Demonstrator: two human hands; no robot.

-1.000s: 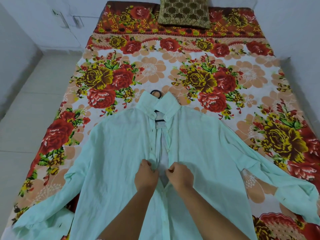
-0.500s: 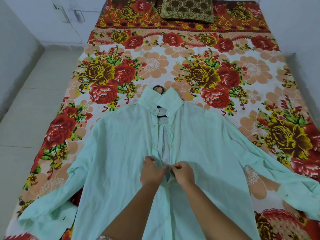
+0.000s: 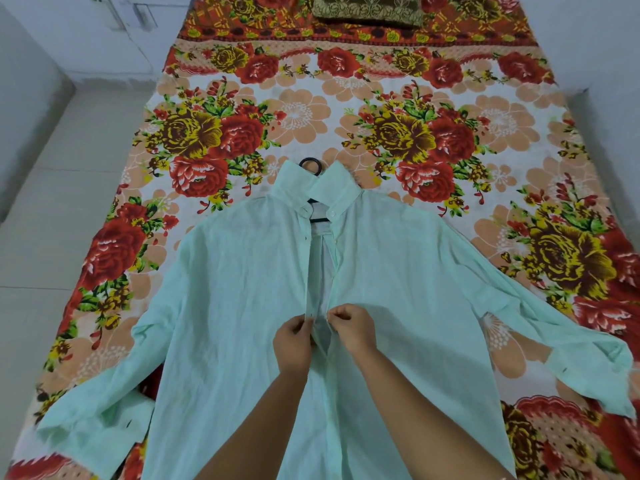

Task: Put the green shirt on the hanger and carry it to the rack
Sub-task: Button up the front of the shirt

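The pale green shirt (image 3: 235, 299) lies flat on the bed, front up, with both sleeves spread out to the sides. A black hanger (image 3: 309, 164) sits inside it; only its hook above the collar and a bit of its neck in the collar opening show. My left hand (image 3: 293, 341) pinches the left edge of the shirt's front opening at mid chest. My right hand (image 3: 351, 327) pinches the right edge right beside it. The opening gapes above my hands up to the collar.
The bed carries a floral sheet (image 3: 381, 109) in red, yellow and peach. A brown patterned pillow (image 3: 367, 10) lies at the head. Pale tiled floor (image 3: 45, 209) runs along the left side, and white walls close the room behind and on the right.
Both hands have kept working the shirt's front edges at mid chest, drawn together and then slightly apart. The view has tilted down a little. The shirt and hanger have stayed in place.
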